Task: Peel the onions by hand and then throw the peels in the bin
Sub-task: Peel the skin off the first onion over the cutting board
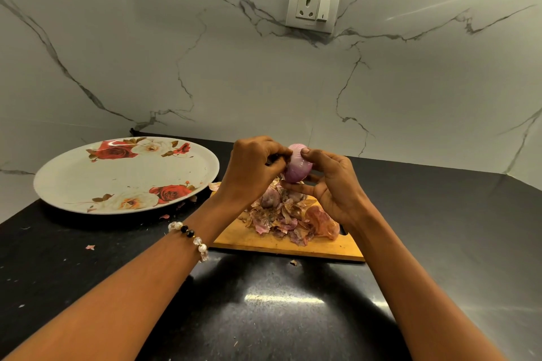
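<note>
A pale purple onion [296, 166] is held in the air above the wooden cutting board [255, 239]. My right hand [331, 184] grips it from the right, thumb on top and fingers underneath. My left hand [252, 168] pinches at the onion's left side, where a dark bit of skin shows between its fingers. A heap of dry onion peels [290, 220] lies on the board below, with another onion [270, 198] partly buried in it.
A large white plate with rose prints [73, 182] stands on the black counter [264, 302] to the left. Small peel scraps [90, 247] lie on the counter. A marble wall with a power socket [313, 6] rises behind. No bin is in view.
</note>
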